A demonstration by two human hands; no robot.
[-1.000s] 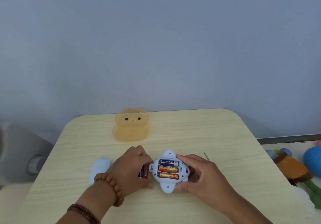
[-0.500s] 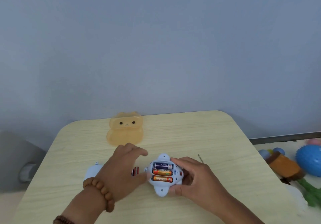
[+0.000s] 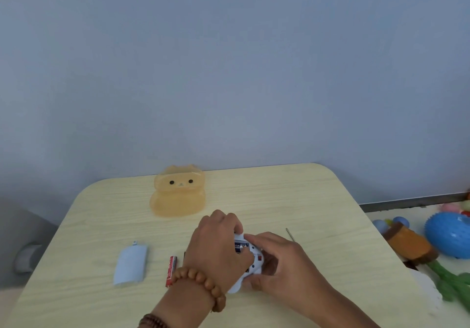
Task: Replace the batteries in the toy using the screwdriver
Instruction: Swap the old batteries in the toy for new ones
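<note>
Both forearms are bare, with no sleeves in view. The left hand point(image 3: 216, 248) carries a bracelet of round, light brown wooden beads point(image 3: 201, 283) around the wrist, each bead smooth and fairly large. Further up the same forearm sits a second bracelet of smaller, darker brown beads point(image 3: 152, 321), partly cut off by the lower edge. The right hand point(image 3: 284, 266) and its wrist wear nothing.

Pale-blue toy point(image 3: 250, 264) upside-down, batt bay open; red battery point(image 3: 171, 270) loose left.
</note>
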